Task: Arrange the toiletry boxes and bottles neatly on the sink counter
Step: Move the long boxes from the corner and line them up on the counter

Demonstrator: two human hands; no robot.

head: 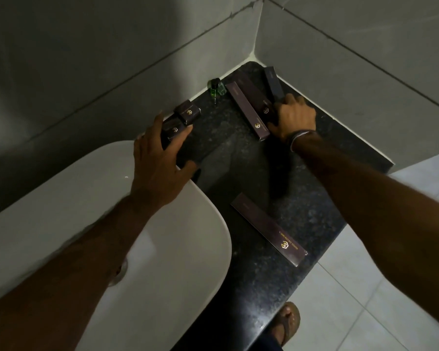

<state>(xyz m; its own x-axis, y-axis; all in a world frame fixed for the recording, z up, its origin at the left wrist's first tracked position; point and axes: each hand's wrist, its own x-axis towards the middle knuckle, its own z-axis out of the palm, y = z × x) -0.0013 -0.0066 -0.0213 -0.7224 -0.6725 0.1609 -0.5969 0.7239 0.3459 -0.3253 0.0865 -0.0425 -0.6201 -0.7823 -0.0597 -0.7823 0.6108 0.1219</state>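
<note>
On the black granite counter lie dark maroon toiletry boxes with gold logos. My left hand grips a small box at the counter's left edge; another small box sits just behind it. My right hand rests on the near ends of three long boxes lying side by side: a long box, a middle long box and a darker long box near the wall. A fourth long box lies alone near the front edge. A small green bottle stands against the back wall.
A white basin fills the left, touching the counter's edge. Grey tiled walls meet in a corner behind the counter. Pale floor tiles lie to the right, and a foot in a sandal shows below the counter.
</note>
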